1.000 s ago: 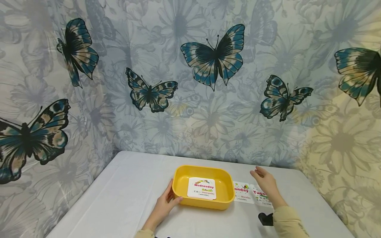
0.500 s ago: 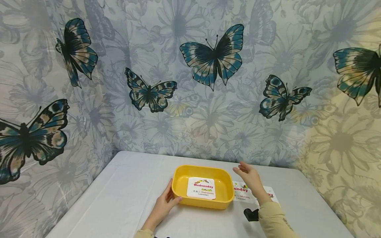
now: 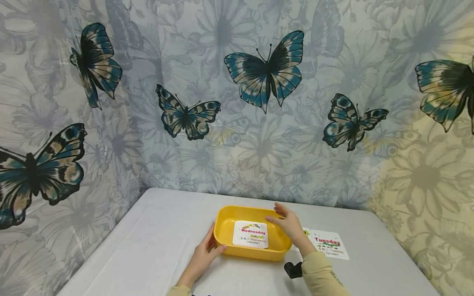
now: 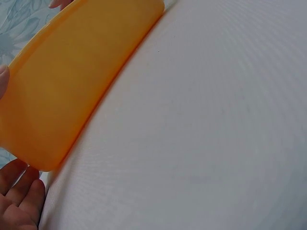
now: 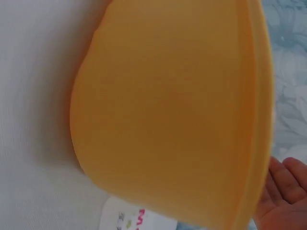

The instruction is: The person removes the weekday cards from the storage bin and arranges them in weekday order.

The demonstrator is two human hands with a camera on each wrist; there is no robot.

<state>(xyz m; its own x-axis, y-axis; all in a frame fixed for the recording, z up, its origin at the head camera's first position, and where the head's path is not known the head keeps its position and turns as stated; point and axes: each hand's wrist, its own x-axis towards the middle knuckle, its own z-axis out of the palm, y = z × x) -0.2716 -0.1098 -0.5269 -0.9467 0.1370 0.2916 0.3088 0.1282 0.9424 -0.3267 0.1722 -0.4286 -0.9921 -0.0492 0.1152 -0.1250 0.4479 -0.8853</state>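
Note:
A yellow plastic basin [image 3: 255, 254] stands on the table. Flat on its bottom lies a white Wednesday card [image 3: 250, 234]. My left hand [image 3: 203, 255] grips the basin's left end, thumb at the near side and fingers round the outside; the left wrist view shows its fingers [image 4: 21, 191] against the basin's corner. Over the basin's right end hovers my right hand [image 3: 290, 225], fingers spread loosely and holding nothing. Right of the basin lie the Tuesday card [image 3: 329, 244] and the Monday card [image 3: 307, 232], the latter mostly hidden behind the right hand and wrist.
The table has a white cloth [image 3: 148, 242]. A curtain with butterflies and flowers [image 3: 259, 164] hangs right behind and along the sides. A black heart-shaped object [image 3: 293, 270] sits at the right sleeve.
My right hand has moved left from above the Tuesday card to over the basin's right end, uncovering the Tuesday card. The left hand and the basin have stayed put.

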